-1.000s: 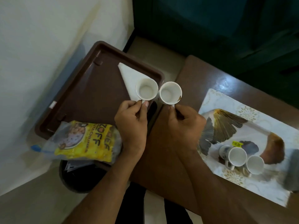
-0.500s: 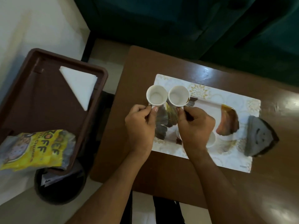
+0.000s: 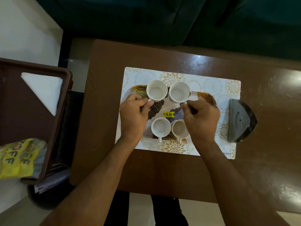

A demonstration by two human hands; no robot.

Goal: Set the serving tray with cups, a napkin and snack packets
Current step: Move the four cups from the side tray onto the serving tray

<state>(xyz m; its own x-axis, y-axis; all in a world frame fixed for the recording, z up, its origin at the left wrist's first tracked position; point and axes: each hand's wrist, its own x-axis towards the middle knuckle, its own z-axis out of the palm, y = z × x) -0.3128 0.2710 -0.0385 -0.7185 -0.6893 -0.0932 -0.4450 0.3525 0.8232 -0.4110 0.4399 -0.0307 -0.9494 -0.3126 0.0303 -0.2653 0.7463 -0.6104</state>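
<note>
A glossy brown wooden table (image 3: 162,168) is filling the head view, with a dark teal sofa beyond the hands and a floral placemat (image 3: 179,74) lying under them. On the mat a leaf-patterned serving tray (image 3: 206,97) is sitting beneath both hands. The left hand (image 3: 132,118) is pinching the handle of a white cup (image 3: 156,90), fingers curled closed on it; the right hand (image 3: 202,118) is gripping a second cup (image 3: 179,92) the same way. Holding them by the handles is probably keeping fingers off the rims while lining up the far row. Two more cups (image 3: 161,128) are standing just below the knuckles. Well to the left of the left hand, a folded white napkin (image 3: 45,90) and a crinkly yellow snack packet (image 3: 17,159) are waiting in a brown plastic tray (image 3: 65,98).
</note>
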